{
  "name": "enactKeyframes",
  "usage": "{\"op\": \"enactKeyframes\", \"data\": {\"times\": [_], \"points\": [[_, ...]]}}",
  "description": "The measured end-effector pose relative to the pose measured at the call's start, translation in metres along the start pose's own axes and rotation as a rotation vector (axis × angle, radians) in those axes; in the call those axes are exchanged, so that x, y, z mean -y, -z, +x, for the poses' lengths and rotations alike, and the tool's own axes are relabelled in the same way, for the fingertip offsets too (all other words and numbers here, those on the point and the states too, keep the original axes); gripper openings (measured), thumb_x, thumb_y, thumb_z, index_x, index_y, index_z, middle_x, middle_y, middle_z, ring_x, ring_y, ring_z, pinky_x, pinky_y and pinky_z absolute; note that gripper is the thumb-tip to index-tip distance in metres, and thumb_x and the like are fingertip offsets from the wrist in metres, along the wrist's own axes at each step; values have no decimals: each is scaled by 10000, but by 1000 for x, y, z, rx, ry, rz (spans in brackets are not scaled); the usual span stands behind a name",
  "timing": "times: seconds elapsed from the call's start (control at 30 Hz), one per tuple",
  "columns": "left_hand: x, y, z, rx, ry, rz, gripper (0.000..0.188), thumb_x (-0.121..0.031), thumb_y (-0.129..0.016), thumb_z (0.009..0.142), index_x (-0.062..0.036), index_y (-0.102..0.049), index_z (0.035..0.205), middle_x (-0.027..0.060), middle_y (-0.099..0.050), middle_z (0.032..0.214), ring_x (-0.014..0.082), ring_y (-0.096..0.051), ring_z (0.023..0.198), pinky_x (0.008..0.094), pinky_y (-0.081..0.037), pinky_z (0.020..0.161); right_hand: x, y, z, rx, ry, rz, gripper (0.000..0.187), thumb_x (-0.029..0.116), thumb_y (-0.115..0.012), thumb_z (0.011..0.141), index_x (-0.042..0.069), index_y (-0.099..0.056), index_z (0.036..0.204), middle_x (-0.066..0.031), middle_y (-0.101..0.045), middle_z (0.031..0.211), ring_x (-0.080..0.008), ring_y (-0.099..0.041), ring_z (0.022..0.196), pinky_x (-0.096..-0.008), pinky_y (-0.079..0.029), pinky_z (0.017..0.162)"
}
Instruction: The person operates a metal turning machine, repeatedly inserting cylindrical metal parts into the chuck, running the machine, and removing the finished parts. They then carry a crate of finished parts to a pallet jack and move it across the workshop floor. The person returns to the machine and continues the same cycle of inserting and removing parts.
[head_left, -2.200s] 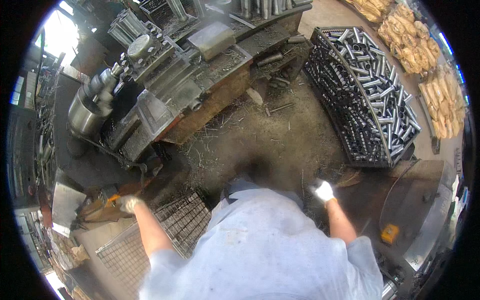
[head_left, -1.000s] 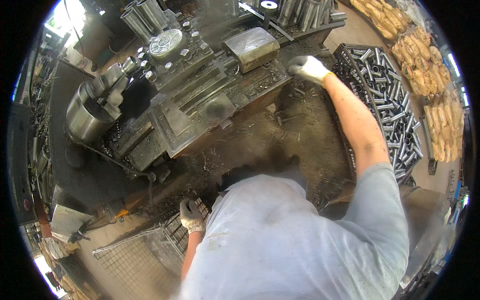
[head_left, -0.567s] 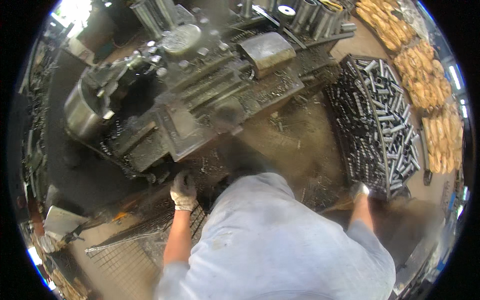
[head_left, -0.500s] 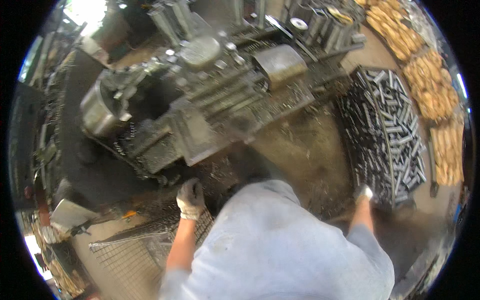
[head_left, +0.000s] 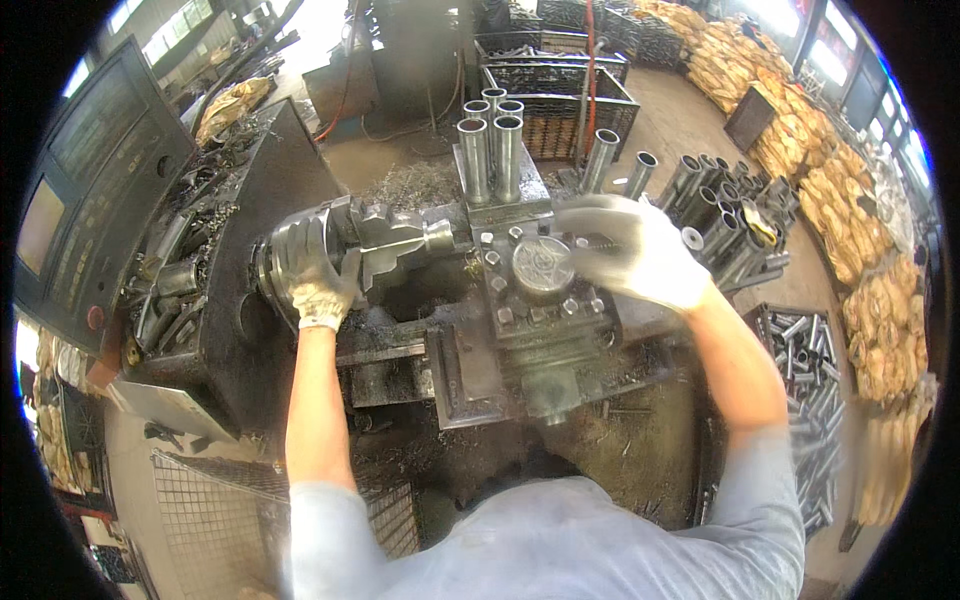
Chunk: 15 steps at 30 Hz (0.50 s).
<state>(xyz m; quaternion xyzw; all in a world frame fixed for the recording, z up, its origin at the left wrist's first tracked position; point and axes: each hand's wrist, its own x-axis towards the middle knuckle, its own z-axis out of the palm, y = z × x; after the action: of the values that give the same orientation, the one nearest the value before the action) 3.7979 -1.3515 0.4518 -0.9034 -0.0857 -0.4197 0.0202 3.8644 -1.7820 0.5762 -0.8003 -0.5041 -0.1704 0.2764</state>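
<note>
My left hand point(head_left: 312, 268), in a grey-and-white work glove, lies over the lathe chuck point(head_left: 266, 280) with its fingers stretched out and the thumb apart. A short bright metal piece point(head_left: 438, 235) shows just right of the chuck jaws. My right hand point(head_left: 640, 250), in a pale glove, is smeared by motion beside the bolted tool post point(head_left: 543, 264); whether it holds anything cannot be made out. Several steel tubes point(head_left: 476, 165) stand upright on a block behind the tool post. More tubes point(head_left: 705, 205) stand to the right, behind my right hand.
A control panel point(head_left: 110, 170) rises at the left. A crate of loose tubes point(head_left: 810, 400) sits at the right, near stacked yellow sacks point(head_left: 830, 220). Wire mesh point(head_left: 215, 500) stands at the lower left. Dark metal crates point(head_left: 560, 100) are at the back.
Both hands have risen from beside my body to the lathe: the left onto the chuck, the right beside the tool post. The head view has shifted, showing more of the background.
</note>
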Motion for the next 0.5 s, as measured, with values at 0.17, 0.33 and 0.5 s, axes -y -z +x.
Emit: {"op": "enactKeyframes", "data": {"times": [0.17, 0.33, 0.5], "points": [[9, -18, 0, -33, -31, 81, 668, -209, -786, 830, -44, -545, 1431, 173, -581, 1452, 422, -467, 1423, 551, -325, 1236, -44, -141, 141, 1032, -31, -175, 527, 413, -806, 765, 79, -776, 1172, -176, -769, 1108, -340, -731, 1000, -436, -568, 901], [11, -22, 2, -57, -56, 95, 634, -226, -786, 794, -54, -596, 1373, 189, -597, 1411, 435, -467, 1417, 567, -323, 1230, -68, -233, 156, 1150, 836, -184, 285, 233, -803, 682, 76, -822, 920, -120, -767, 799, -275, -721, 738, -428, -572, 703], [7, -23, 3, -39, -3, 91, 613, -228, -760, 812, -53, -600, 1377, 169, -607, 1413, 430, -471, 1418, 572, -318, 1226, -90, -192, 131, 759, -205, 502, 168, 172, -769, 690, 46, -782, 800, -136, -771, 820, -242, -722, 776, -412, -569, 729]]}}
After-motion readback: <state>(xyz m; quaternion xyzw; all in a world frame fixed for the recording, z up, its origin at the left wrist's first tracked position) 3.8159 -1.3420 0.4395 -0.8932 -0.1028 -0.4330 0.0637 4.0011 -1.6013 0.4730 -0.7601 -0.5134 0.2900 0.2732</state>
